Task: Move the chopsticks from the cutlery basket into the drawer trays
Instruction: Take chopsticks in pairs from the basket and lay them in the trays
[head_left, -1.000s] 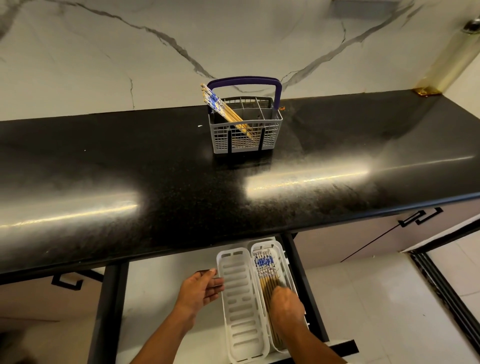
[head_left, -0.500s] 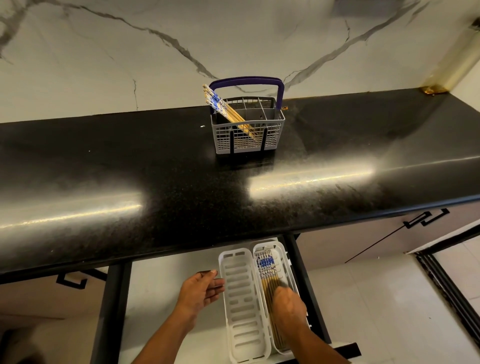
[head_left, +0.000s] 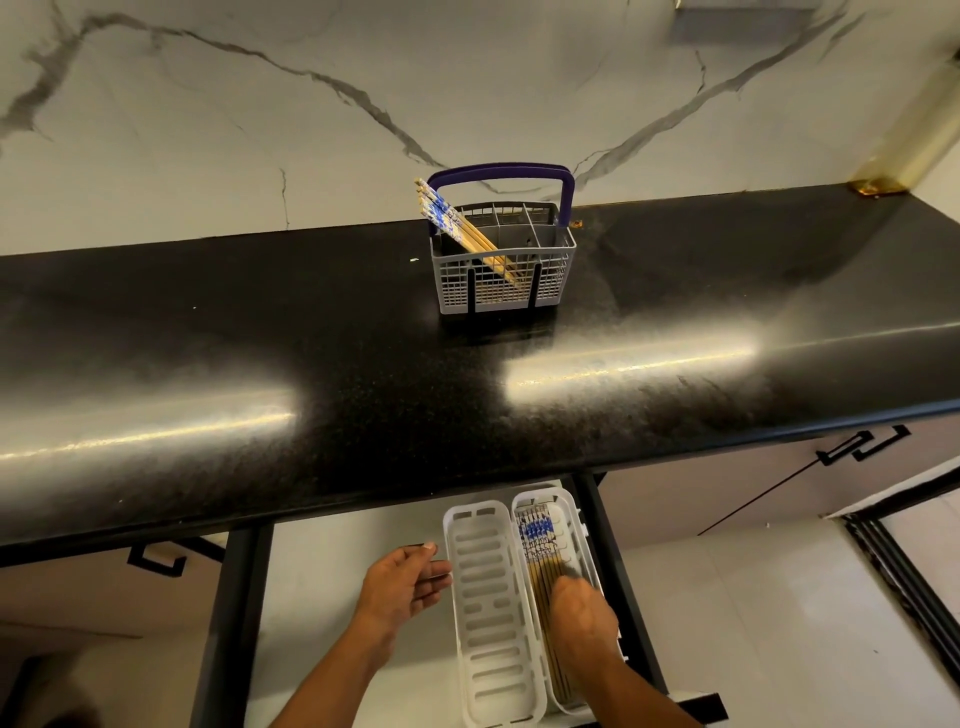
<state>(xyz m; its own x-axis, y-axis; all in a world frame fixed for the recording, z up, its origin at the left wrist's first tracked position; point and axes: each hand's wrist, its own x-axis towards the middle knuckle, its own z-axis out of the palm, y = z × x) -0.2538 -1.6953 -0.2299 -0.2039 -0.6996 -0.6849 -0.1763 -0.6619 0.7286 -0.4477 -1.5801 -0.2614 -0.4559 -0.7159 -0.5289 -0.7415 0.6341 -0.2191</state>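
Note:
A grey cutlery basket (head_left: 550, 280) with a purple handle stands at the back of the black counter. Several blue-patterned wooden chopsticks (head_left: 457, 228) lean out of its left side. Below, in the open drawer (head_left: 332, 597), two white slotted trays lie side by side. The left tray (head_left: 491, 613) holds nothing. The right tray (head_left: 571, 525) holds several chopsticks (head_left: 537, 540). My right hand (head_left: 582, 618) is over those chopsticks, fingers down on them. My left hand (head_left: 402, 587) rests with relaxed fingers against the left tray's left edge.
The black counter (head_left: 311, 374) overhangs the drawer's back part. Marble wall behind the basket. Dark drawer rails (head_left: 228, 623) run on both sides. Cabinet fronts with black handles (head_left: 862, 447) sit to the right, over a white tiled floor.
The hands have hardly moved: my right hand stays on the chopsticks in the right tray and my left hand stays by the left tray. The view has shifted slightly.

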